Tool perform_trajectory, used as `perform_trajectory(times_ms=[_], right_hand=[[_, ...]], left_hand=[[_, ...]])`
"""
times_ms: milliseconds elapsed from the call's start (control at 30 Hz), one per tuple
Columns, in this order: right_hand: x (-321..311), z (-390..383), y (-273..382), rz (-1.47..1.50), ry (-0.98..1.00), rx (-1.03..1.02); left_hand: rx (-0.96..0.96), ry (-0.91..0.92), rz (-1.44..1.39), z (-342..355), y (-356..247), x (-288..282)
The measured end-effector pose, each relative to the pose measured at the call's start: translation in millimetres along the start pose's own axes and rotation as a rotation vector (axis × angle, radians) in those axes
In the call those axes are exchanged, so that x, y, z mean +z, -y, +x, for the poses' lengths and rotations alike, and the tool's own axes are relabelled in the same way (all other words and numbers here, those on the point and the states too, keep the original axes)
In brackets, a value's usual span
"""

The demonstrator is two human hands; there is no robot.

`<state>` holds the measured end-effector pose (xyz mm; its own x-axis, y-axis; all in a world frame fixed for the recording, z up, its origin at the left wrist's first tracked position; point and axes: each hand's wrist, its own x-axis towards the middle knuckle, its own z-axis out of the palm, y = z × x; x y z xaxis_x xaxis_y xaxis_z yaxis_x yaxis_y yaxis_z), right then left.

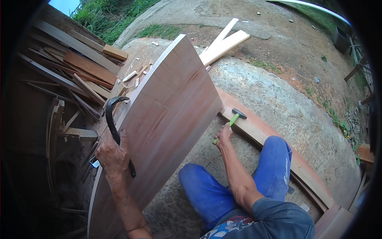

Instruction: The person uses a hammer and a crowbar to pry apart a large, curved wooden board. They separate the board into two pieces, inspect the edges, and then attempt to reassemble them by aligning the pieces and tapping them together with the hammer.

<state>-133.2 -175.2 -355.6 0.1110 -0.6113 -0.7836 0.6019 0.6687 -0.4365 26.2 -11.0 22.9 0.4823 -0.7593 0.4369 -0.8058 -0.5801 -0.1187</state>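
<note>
My left hand (113,153) is closed round a black pry bar (110,119), its hooked end up and its straight tip showing below my fingers. That hand is at the left edge of a large reddish wooden panel (163,115), which stands tilted on edge before me. In my right hand (224,134) is a hammer (236,116), gripped by its green handle. The dark hammer head is at a long wooden frame piece (254,129) on the ground; I cannot tell whether they touch. The far lower corner of the panel meets this piece.
Stacked planks (85,63) fill the left side. Two pale boards (227,46) lie beyond the panel, with wood scraps (130,75) scattered nearby. Rough concrete (274,95) spreads to the right. A dark bin (341,39) stands far right. My knees are beside the frame piece.
</note>
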Motion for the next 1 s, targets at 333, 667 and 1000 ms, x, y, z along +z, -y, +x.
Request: perform_trajectory(times_ms=[333,667,1000], right_hand=[[-2.6,15.1,19.6,-0.086,0.032,0.038],[27.2,12.7,-12.5,-0.145,0.042,0.075],[33.3,12.8,4.4,-0.091,0.047,0.122]], left_hand=[[0.057,-0.053,-0.012,0.3,1.4,5.2],[0.041,-0.031,0.014,2.6,6.2,9.4],[0.001,0.016,0.001,-0.9,5.9,6.9]])
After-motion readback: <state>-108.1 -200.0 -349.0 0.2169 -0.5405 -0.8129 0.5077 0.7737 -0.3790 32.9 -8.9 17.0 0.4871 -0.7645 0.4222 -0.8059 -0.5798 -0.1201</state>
